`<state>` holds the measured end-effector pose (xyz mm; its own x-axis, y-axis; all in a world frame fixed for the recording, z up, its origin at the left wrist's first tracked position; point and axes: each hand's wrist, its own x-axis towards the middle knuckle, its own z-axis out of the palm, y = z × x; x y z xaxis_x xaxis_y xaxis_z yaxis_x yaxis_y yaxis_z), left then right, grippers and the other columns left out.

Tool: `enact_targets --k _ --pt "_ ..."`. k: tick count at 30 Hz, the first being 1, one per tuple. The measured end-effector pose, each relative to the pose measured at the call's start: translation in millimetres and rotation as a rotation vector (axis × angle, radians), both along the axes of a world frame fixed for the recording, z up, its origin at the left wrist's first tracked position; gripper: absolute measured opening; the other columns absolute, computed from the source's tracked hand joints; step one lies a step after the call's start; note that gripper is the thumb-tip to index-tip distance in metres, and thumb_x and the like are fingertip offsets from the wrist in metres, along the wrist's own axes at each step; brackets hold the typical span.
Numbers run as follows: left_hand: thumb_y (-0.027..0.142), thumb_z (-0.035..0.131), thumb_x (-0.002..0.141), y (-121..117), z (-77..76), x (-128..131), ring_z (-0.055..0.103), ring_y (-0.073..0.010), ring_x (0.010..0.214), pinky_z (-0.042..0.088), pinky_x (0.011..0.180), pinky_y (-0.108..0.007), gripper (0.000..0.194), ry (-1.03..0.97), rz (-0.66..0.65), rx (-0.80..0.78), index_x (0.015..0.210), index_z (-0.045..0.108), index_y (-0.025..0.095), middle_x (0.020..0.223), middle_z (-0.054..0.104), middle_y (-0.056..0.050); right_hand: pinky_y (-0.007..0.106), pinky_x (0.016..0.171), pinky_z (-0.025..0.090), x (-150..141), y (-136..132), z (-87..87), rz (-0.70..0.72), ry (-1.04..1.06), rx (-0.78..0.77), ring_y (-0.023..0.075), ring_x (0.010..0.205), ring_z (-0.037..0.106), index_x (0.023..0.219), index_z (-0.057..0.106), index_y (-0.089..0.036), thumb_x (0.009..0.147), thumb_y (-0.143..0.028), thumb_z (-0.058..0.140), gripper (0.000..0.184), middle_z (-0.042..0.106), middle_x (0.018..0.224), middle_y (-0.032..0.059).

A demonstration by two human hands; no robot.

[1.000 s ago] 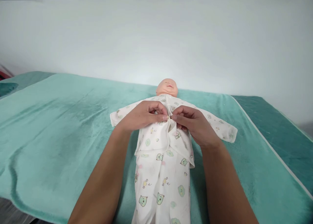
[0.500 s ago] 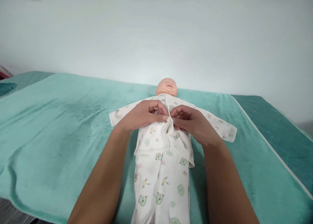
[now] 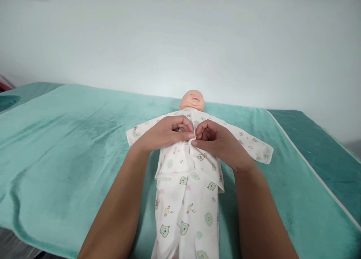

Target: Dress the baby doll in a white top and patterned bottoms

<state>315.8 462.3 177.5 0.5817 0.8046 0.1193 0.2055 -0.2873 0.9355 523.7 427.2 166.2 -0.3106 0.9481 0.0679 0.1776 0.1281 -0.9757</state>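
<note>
A baby doll lies on its back, dressed in a white printed shirt and matching trousers. Over the middle of its chest, my left hand pinches the shirt's front edge between thumb and forefinger. Facing it, my right hand pinches the other front edge, its thumb tip close to my left thumb. The cloth between the fingertips is partly hidden, and a button there cannot be made out clearly. Both sleeves are spread outwards, the right-hand sleeve lying flat.
Under the doll is a light green plush blanket, with a darker green cover showing at the right. A pale wall rises behind the doll's head. Dark floor shows at the lower left.
My right thumb has moved left, closer to my left thumb, drawing the right front edge inwards. The gap in the shirt front looks narrower. My left hand has hardly moved.
</note>
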Motion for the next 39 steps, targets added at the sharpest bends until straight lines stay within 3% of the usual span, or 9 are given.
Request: enact_targets --k 9,15,25,28,33,36,39 --pt "0.033 0.077 0.077 1 -3.3 0 0.054 -0.0117 0.076 0.043 0.068 -0.025 0.021 -0.072 0.011 -0.004 0.085 0.064 0.019 0.083 0.06 -0.001 0.024 0.057 0.032 0 1 -1.0 0.013 0.026 -0.003 0.0088 0.064 0.04 0.087 0.058 -0.02 0.077 -0.029 0.078 0.024 0.049 0.075 -0.0052" --pt "0.029 0.08 0.075 10 -11.7 -4 0.055 -0.0115 0.074 0.043 0.068 -0.025 0.02 -0.18 -0.058 -0.067 0.08 0.065 0.017 0.08 0.062 -0.001 0.024 0.057 0.033 0 1 1.8 0.022 0.06 0.001 0.0093 0.064 0.042 0.088 0.061 -0.02 0.074 -0.033 0.082 0.028 0.052 0.076 -0.0039" --pt "0.031 0.08 0.078 3 -3.5 -6 0.066 -0.0144 0.077 0.05 0.073 -0.027 0.018 -0.105 -0.098 -0.129 0.089 0.071 0.019 0.078 0.071 -0.003 0.024 0.05 0.026 1 4 -3.2 -0.036 0.155 -0.018 0.0068 0.053 0.036 0.089 0.062 -0.021 0.084 -0.035 0.074 0.019 0.047 0.065 -0.0064" --pt "0.033 0.075 0.081 5 -8.3 -2 0.061 -0.012 0.065 0.049 0.068 -0.027 0.016 -0.192 0.025 -0.083 0.086 0.071 0.019 0.067 0.065 0.0 0.024 0.049 0.024 2 5 -5.0 -0.061 0.185 -0.015 0.0072 0.05 0.034 0.088 0.061 -0.021 0.09 -0.036 0.067 0.016 0.044 0.059 -0.0069" --pt "0.032 0.067 0.083 17 -28.6 13 0.053 -0.0105 0.063 0.044 0.065 -0.025 0.012 -0.415 0.446 0.099 0.087 0.065 0.021 0.065 0.058 0.003 0.025 0.05 0.027 -4 -3 3.2 -0.095 0.053 0.07 0.0081 0.053 0.04 0.072 0.054 -0.02 0.092 -0.043 0.065 0.032 0.05 0.062 -0.0042" --pt "0.033 0.062 0.085 15 -47.2 13 0.053 -0.0115 0.066 0.046 0.07 -0.025 0.012 -0.341 0.675 0.163 0.09 0.064 0.021 0.066 0.056 0.004 0.026 0.052 0.03 -9 -18 3.0 -0.097 -0.082 0.168 0.0094 0.056 0.039 0.07 0.053 -0.02 0.092 -0.043 0.065 0.035 0.045 0.061 -0.0042" --pt "0.034 0.057 0.088 3 -67.6 1 0.057 -0.0138 0.073 0.047 0.075 -0.027 0.015 -0.162 0.856 0.239 0.091 0.065 0.021 0.075 0.062 0.002 0.028 0.068 0.045 -10 -43 -9.7 -0.097 -0.158 0.367 0.0138 0.076 0.054 0.088 0.062 -0.022 0.093 -0.03 0.063 0.009 0.058 0.083 0.0"
